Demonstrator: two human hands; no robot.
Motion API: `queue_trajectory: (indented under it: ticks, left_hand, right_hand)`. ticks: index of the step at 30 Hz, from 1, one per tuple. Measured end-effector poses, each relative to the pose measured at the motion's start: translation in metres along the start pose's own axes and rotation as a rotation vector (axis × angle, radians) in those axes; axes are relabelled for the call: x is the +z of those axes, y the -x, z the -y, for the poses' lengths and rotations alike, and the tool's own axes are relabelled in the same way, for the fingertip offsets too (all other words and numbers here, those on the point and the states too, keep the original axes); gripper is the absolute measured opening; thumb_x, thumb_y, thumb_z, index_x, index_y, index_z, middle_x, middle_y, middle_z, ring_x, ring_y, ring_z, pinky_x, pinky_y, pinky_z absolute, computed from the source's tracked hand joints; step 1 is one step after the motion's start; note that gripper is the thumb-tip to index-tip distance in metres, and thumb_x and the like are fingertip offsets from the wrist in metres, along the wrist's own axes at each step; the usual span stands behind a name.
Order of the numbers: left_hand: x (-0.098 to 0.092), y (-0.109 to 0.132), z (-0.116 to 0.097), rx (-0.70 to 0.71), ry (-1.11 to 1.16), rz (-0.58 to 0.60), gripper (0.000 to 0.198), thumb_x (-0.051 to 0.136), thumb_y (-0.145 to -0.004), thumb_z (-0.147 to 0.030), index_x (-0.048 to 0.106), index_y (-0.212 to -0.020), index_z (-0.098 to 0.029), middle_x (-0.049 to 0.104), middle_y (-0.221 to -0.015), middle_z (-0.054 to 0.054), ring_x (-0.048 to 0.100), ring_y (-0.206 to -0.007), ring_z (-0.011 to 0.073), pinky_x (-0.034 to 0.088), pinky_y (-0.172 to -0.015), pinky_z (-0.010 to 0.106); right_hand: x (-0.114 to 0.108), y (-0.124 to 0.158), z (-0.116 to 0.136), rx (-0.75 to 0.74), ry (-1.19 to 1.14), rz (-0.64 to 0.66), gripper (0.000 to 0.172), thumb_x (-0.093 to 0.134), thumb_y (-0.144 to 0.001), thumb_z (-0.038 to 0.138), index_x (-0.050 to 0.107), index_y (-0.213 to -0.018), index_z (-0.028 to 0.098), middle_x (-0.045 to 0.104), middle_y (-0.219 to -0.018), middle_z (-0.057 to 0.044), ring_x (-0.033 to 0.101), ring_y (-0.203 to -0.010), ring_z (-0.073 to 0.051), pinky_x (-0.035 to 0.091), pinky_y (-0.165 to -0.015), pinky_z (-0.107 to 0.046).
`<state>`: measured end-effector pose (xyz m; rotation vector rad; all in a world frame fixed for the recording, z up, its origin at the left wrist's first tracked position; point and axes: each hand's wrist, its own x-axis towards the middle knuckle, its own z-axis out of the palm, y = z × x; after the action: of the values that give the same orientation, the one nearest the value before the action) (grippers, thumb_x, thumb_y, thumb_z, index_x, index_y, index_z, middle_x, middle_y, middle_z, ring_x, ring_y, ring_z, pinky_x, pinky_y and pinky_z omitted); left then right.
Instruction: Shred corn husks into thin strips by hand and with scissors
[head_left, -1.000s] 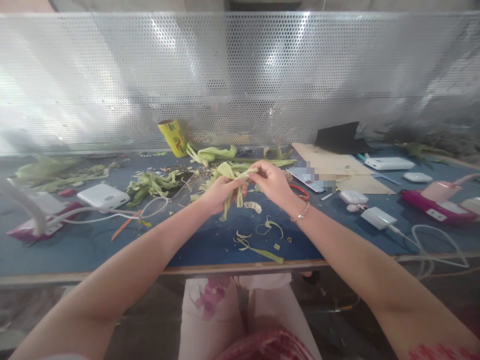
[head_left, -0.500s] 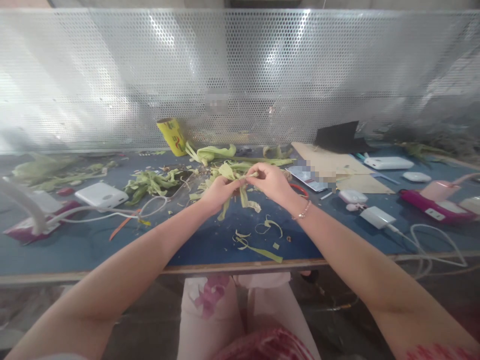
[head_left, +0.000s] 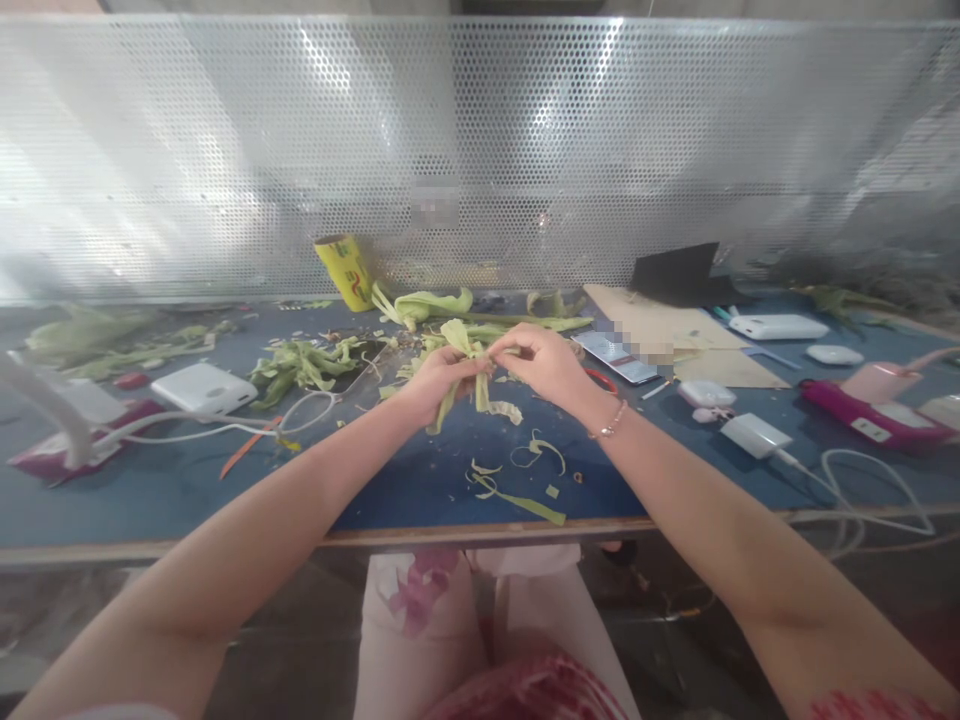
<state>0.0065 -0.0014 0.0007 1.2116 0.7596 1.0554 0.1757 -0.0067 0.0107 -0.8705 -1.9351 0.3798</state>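
A bundle of pale green, husk-like leaf strips [head_left: 459, 335] is held up over the table, with one leaf standing upright and other strips hanging below. My left hand [head_left: 436, 388] is closed around its middle, thumb on the near side. From the other side my right hand [head_left: 546, 368] pinches at the bundle's edge, fingertips close to my left thumb. What exactly lies between the right fingertips is too small to make out. Under the hands, thin curled scraps [head_left: 536, 450] and a flat green strip [head_left: 531, 508] lie on the blue table [head_left: 420, 490].
Behind the hands are long green leaves [head_left: 427, 305] and a yellow roll [head_left: 345, 272]. A leaf pile [head_left: 307, 365], a white power bank [head_left: 204, 388] and cables lie left. A phone [head_left: 619, 355], cardboard [head_left: 660, 325] and chargers [head_left: 754, 435] lie right. A perforated metal panel [head_left: 495, 130] stands behind.
The bundle has turned a little, so its top leaf stands more upright. My right fingertips have shifted slightly down and left. My left hand keeps its hold.
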Motion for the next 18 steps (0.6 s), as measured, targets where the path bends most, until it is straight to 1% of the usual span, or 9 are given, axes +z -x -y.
queue_trajectory:
  ticks: [4,8,11,13,18]
  left_hand:
    - [-0.0009,0.0002,0.0004,0.029,-0.094,-0.001,0.022,0.076,-0.055,-0.022,0.063,-0.071,-0.013,0.061,-0.06,0.0,0.055,-0.054,0.0081,0.045,-0.056,0.022]
    - [-0.0029,-0.001,0.0007,0.071,-0.244,-0.032,0.024,0.075,-0.056,-0.022,0.063,-0.075,-0.013,0.061,-0.06,-0.001,0.052,-0.051,0.008,0.041,-0.05,0.022]
    - [-0.0028,-0.0009,-0.0009,0.088,-0.313,-0.036,0.025,0.074,-0.056,-0.022,0.063,-0.077,-0.014,0.061,-0.062,-0.001,0.047,-0.047,0.0061,0.036,-0.046,0.021]
    - [-0.0018,-0.0002,-0.0017,0.096,-0.323,-0.027,0.025,0.074,-0.056,-0.022,0.063,-0.077,-0.015,0.062,-0.062,-0.002,0.047,-0.047,0.0056,0.036,-0.047,0.021]
    - [-0.0004,0.0002,-0.0002,0.121,-0.298,-0.006,0.028,0.073,-0.058,-0.024,0.062,-0.081,-0.014,0.062,-0.067,0.0,0.054,-0.055,0.0083,0.043,-0.056,0.023]
  right_hand:
    - [-0.0005,0.0019,0.0,-0.033,0.078,0.034,0.01,0.057,-0.079,0.02,0.067,-0.079,0.019,0.066,-0.085,-0.004,0.058,-0.08,-0.016,0.045,-0.071,-0.03]
    - [-0.002,0.0026,0.0014,-0.059,0.172,0.061,0.01,0.054,-0.079,0.016,0.064,-0.075,0.018,0.065,-0.079,-0.004,0.058,-0.076,-0.016,0.043,-0.07,-0.03]
    - [-0.0034,0.0023,0.0025,-0.064,0.191,0.068,0.01,0.054,-0.079,0.015,0.063,-0.078,0.018,0.065,-0.082,-0.004,0.057,-0.077,-0.016,0.042,-0.071,-0.03]
    - [-0.0043,0.0018,0.003,-0.065,0.185,0.082,0.011,0.052,-0.08,0.014,0.062,-0.081,0.018,0.064,-0.085,-0.005,0.057,-0.08,-0.016,0.042,-0.073,-0.03]
    - [-0.0046,0.0017,0.004,-0.056,0.183,0.124,0.012,0.049,-0.08,0.012,0.059,-0.084,0.017,0.061,-0.087,-0.005,0.055,-0.081,-0.016,0.041,-0.074,-0.03]
